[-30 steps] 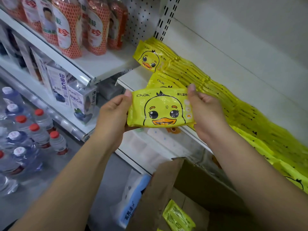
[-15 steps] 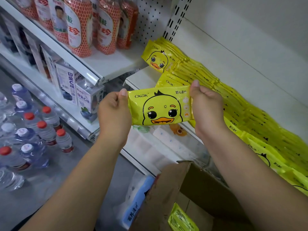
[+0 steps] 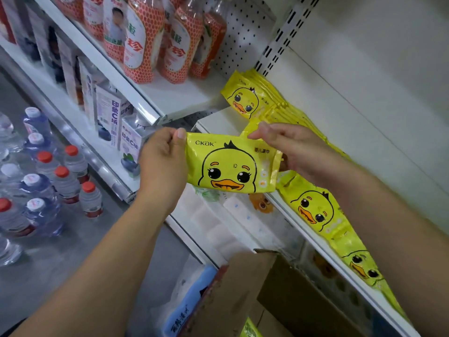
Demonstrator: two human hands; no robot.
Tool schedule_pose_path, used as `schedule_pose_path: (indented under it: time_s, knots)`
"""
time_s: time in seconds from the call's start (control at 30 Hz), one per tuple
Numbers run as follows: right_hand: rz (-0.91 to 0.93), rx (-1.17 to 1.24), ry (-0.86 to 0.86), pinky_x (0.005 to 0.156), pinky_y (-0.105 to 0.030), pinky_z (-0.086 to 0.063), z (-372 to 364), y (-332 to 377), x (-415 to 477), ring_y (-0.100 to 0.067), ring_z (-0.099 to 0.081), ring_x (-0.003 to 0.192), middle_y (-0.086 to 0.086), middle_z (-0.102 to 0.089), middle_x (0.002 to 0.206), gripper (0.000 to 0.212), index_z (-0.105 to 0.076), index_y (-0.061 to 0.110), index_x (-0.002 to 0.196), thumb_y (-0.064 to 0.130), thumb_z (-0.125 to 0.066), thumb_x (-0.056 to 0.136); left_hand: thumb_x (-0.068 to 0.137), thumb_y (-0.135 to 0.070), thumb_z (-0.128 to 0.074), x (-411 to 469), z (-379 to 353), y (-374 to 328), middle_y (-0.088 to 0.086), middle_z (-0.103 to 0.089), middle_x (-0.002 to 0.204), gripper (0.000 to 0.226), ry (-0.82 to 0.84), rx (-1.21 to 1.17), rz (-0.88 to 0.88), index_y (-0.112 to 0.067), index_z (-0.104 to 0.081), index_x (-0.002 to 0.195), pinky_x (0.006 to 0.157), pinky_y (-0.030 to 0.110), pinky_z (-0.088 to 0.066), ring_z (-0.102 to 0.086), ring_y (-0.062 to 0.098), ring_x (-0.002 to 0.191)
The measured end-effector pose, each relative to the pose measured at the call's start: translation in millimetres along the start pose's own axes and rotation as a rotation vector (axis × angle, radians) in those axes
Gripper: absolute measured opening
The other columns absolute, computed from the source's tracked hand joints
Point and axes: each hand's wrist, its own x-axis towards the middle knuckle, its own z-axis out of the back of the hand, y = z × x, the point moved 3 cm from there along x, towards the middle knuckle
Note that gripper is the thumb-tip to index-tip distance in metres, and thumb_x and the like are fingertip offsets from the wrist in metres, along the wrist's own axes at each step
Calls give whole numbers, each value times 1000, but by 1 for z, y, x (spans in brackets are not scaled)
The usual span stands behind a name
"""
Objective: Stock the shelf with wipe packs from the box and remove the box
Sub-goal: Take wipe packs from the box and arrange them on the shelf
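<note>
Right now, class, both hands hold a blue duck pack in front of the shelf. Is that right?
Not quite: the pack is yellow, not blue. The head view shows the left hand and right hand holding it in front of the shelf.

White cartons (image 3: pixel 128 144) with blue print and a blueberry picture stood in a row on a white rack (image 3: pixel 107 173). Above the cartons, on a higher board, stood tall bottles (image 3: pixel 138 45) in orange honeycomb wrap with white labels. Up and right of the cartons a white pegboard (image 3: pixel 238 32) rose behind those bottles, a slotted upright (image 3: pixel 284 35) at its right edge. Below and left of the cartons, water bottles (image 3: pixel 60 181) with red or white caps crowded the grey floor (image 3: pixel 73 259). Below and right of the cartons lay pale packs (image 3: pixel 218 229), and farther down a blue-and-white pack (image 3: pixel 187 310).
</note>
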Motion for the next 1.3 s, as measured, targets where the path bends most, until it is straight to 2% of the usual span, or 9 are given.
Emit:
schedule_pose_path:
  time_s: [0.1,0.2,0.27,0.4,0.47,0.57,0.7,0.93,1.3]
  knots:
    - [11,-340,294,98,-37,-55,-10,28,10,-8,-73,98,5,-78,101,47,-73,23,105,55,-78,71,107,-29,-51,2,-3,-1,9,-60,76,28,24,-43,19,-23,-58,80,63,35,-44,-49,15,70]
    - [43,-637,471,67,-19,-53,-24,46,27,0,-70,74,13,-77,83,27,-74,20,98,41,-79,81,106,-28,-52,2,-9,-2,9,-67,81,27,0,-79,19,-23,-60,81,69,39,-51,-55,13,74]
    - [87,-738,474,59,-25,-50,-26,52,41,-4,-66,66,12,-75,78,25,-74,20,95,43,-77,84,108,-29,-48,6,-9,0,-2,-70,81,27,-58,-202,70,-24,-64,86,70,32,-54,-61,10,73]
    - [111,-663,294,89,-47,-56,-6,52,83,-26,-73,96,-4,-78,99,35,-75,19,104,48,-77,84,107,-37,-44,19,-13,17,-5,-75,103,26,-82,-344,154,-28,-66,99,95,39,-56,-70,14,100]
    - [112,-608,120,92,-52,-54,9,49,111,-33,-70,100,-11,-76,102,41,-75,17,103,52,-78,81,107,-37,-44,20,-18,23,-14,-71,100,24,-43,-198,135,-30,-66,100,92,19,-50,-63,-7,95]
    - [111,-477,-118,90,-46,-56,29,42,153,-29,-74,94,-11,-77,102,38,-75,13,102,46,-78,84,106,-42,-45,18,-29,25,-15,-65,94,24,59,59,104,-31,-66,106,76,24,-41,-57,-2,90]
    - [133,-541,-297,85,-31,-54,44,32,206,-18,-67,95,0,-71,105,33,-68,13,104,42,-74,88,106,-44,-43,22,-42,29,-7,-67,118,34,217,277,27,-25,-67,120,89,27,-39,-55,14,115]
    - [119,-879,-263,78,-29,-41,45,-5,256,-29,-60,101,-12,-66,112,44,-65,6,112,41,-74,87,105,-46,-38,36,-59,40,-4,-36,162,46,385,555,-94,-24,-56,142,117,35,-28,-26,15,151]
    - [93,-884,-323,95,-35,-43,56,-26,256,-29,-53,122,-12,-54,134,68,-48,6,132,44,-78,84,105,-51,-33,48,-86,42,-5,-25,167,53,405,588,-29,-23,-50,147,118,41,-30,-23,17,152]
